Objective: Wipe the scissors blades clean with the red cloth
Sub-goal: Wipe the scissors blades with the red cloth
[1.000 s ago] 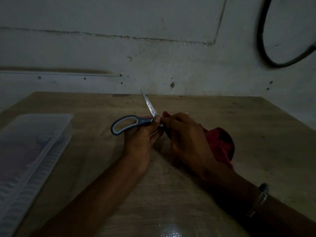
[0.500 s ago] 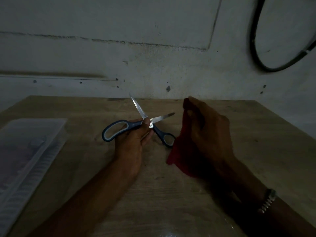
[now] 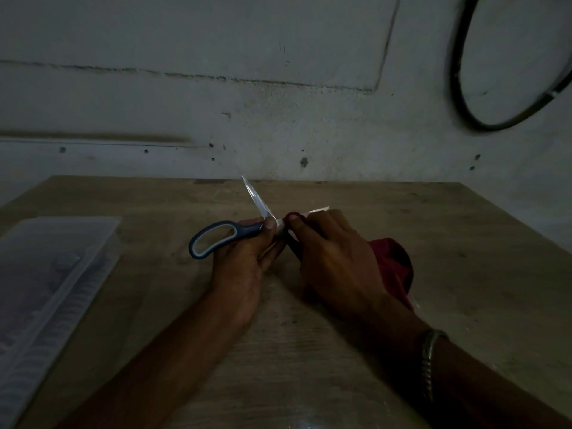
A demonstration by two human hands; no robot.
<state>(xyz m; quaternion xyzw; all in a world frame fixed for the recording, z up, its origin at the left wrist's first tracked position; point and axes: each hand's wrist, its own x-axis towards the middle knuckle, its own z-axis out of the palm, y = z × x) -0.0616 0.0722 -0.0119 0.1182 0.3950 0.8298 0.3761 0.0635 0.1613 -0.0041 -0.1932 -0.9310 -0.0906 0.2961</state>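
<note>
- Scissors (image 3: 229, 236) held open above the wooden table (image 3: 433, 243) by left hand (image 3: 244, 261), fingers curled round the handle near the pivot; stiff metal, sharp, probably light.
- Right hand (image 3: 334, 255) pinching red cloth (image 3: 391, 264) round the lower blade near the pivot; soft, pliable, easy to bunch.
- Safest by the plastic handle; blade only through folded cloth, away from the edge.
- Clear plastic box (image 3: 55, 274) lying at left.
</note>
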